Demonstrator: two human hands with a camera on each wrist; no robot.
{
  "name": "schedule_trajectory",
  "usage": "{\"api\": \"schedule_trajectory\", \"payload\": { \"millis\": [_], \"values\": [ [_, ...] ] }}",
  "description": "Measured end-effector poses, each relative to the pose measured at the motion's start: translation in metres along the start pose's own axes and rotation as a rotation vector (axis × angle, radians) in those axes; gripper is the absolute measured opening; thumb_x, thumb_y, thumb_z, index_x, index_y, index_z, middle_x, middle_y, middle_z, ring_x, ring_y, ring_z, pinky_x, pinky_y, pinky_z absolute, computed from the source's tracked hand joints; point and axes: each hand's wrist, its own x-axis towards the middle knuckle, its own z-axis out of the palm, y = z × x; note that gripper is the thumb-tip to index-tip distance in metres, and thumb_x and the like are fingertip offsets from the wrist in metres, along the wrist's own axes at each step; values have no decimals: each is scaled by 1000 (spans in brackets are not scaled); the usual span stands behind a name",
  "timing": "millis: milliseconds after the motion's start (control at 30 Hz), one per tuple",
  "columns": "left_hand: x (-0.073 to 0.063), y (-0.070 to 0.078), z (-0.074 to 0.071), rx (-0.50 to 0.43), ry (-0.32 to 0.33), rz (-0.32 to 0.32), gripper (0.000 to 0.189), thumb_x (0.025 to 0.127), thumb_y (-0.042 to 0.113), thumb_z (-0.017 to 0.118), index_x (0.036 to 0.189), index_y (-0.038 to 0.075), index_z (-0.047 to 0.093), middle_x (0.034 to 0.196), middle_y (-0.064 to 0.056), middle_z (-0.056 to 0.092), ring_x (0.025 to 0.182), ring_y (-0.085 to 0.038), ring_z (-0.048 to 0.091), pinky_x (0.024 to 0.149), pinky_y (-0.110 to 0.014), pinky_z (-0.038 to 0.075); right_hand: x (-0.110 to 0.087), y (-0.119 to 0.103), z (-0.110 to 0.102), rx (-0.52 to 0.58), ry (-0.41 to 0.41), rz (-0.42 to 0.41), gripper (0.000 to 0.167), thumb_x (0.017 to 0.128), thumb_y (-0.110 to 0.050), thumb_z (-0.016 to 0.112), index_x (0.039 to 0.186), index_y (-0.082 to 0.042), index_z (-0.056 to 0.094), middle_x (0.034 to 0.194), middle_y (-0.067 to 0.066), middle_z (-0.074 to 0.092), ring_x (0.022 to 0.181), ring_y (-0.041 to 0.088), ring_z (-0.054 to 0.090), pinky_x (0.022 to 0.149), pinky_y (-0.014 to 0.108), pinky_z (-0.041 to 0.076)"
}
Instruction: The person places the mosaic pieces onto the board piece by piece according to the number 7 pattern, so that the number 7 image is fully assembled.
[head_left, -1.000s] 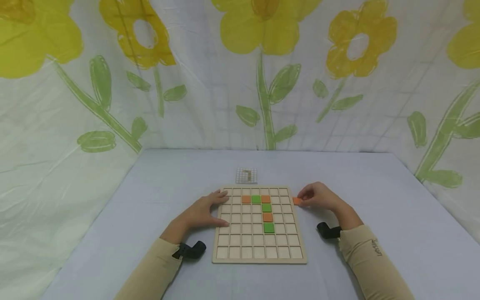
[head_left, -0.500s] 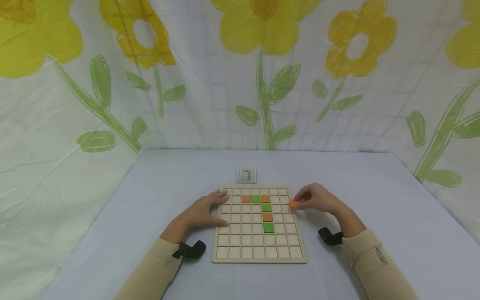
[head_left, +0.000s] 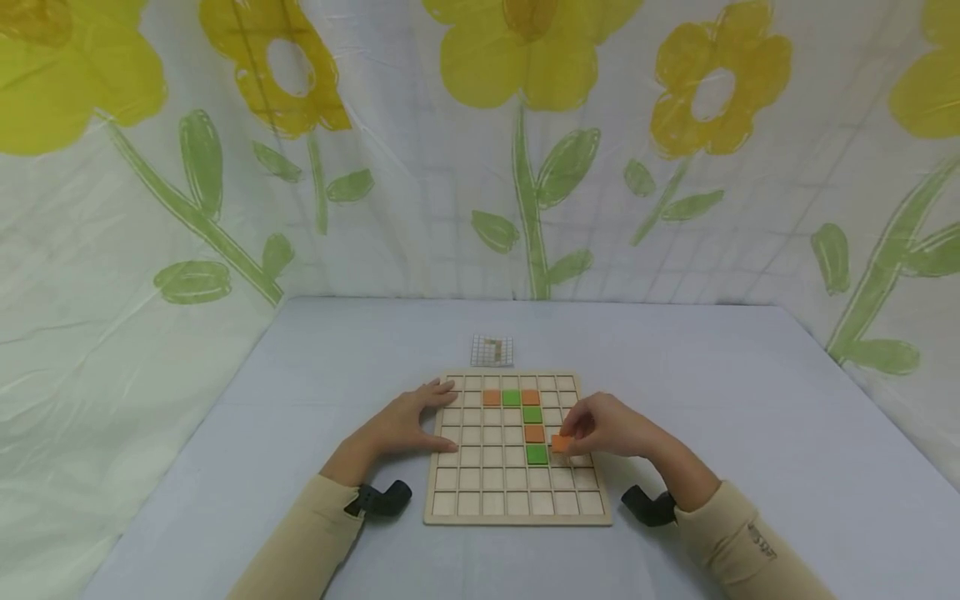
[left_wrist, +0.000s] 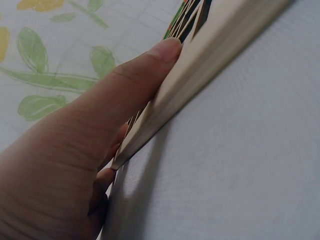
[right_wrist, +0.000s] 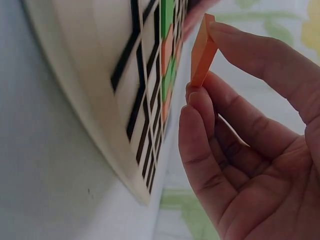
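A wooden grid board [head_left: 517,521] lies on the table, with orange and green square tiles in some cells. They form a short row near the top and a column running down from its right end. My left hand [head_left: 397,425] rests on the board's left edge, thumb and fingers spread; the left wrist view has the thumb [left_wrist: 135,80] lying straight over the rim. Above the board's right part, my right hand [head_left: 618,429] pinches an orange tile [head_left: 560,443] between thumb and fingertips. In the right wrist view this tile [right_wrist: 203,52] is tilted and apart from the board.
Behind the board lies a small card [head_left: 492,351] printed with a grid and a similar pattern. A white cloth covers the table [head_left: 337,342]. At the back hangs a flowered curtain [head_left: 420,208]. Black cuffs with cameras [head_left: 386,500] sit at both wrists.
My right hand has carried the orange tile from beside the board's right edge leftward and nearer to me, over the board beside the lowest green tile. My left hand has not moved.
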Motion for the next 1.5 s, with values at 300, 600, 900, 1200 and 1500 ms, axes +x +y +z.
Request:
{"api": "schedule_trajectory", "payload": {
  "millis": [300,600,900,1200,1500],
  "values": [
    [-2,0,2,7,-4,-6,88,65,59,75,138,20,46,152,7,30,144,-25,18,116,-52,18,-4,-16,21,5,-46,-56,17,74,-14,78,86,-6,69,83,-1,65,73,5,58,65,18,52],
    [-2,0,1,11,-3,9,89,64,60,75,138,20,46,152,8,30,144,-24,18,116,-51,19,-3,-25,34,-23,-68,-31,18,72,-13,79,85,-5,68,78,-2,64,69,6,57,61,18,51],
    [-3,0,1,15,-1,15,89,64,60,75,138,20,46,152,7,30,144,-25,19,116,-52,19,-3,-26,41,-58,-66,-47,19,72,-14,79,84,-7,67,76,-3,60,66,5,53,56,19,48],
    [-4,-1,0,2,7,12,87,65,58,75,138,20,46,152,7,30,144,-25,18,116,-53,19,-2,-30,39,-65,-70,-48,19,72,-12,79,84,-7,67,77,-1,61,68,7,53,57,19,48],
    [-6,3,-6,61,-7,24,89,67,60,73,139,17,45,155,2,25,144,-28,19,116,-52,19,-6,-31,21,-127,-10,-50,29,76,-18,76,99,-4,66,95,5,65,84,14,58,71,26,52]
  ]
}}
